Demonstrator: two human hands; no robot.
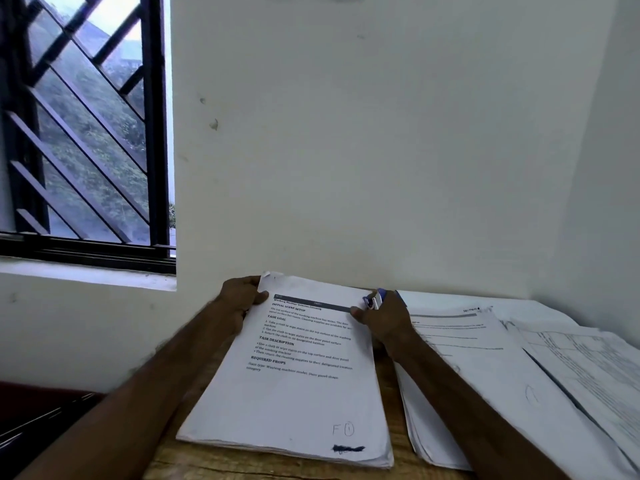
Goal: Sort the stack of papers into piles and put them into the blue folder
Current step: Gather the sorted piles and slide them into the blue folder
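Nearest, two bare forearms, stretched forward over a brown wooden worktop [388,396]. Between them lay a thick stack of white printed papers [294,386], near edge resting on that worktop, top sheet headed with a dark bar and pen-marked "F 1" near its close corner. Clasped at the far left corner by the left grip [242,301], thumb on top, fingers wrapped behind the edge. Pinched at the far right edge by the right grip [382,318], thumb pressed on the top sheet; tucked among those fingers, a small blue-and-white object [374,301], too blurred to name. Just right of the stack, under the right forearm, lay a second pile of printed white sheets [467,358]; beyond it, a pile of sheets printed with tables [588,368]. Behind stood a plain white wall [381,133] and a black-barred window [86,133].
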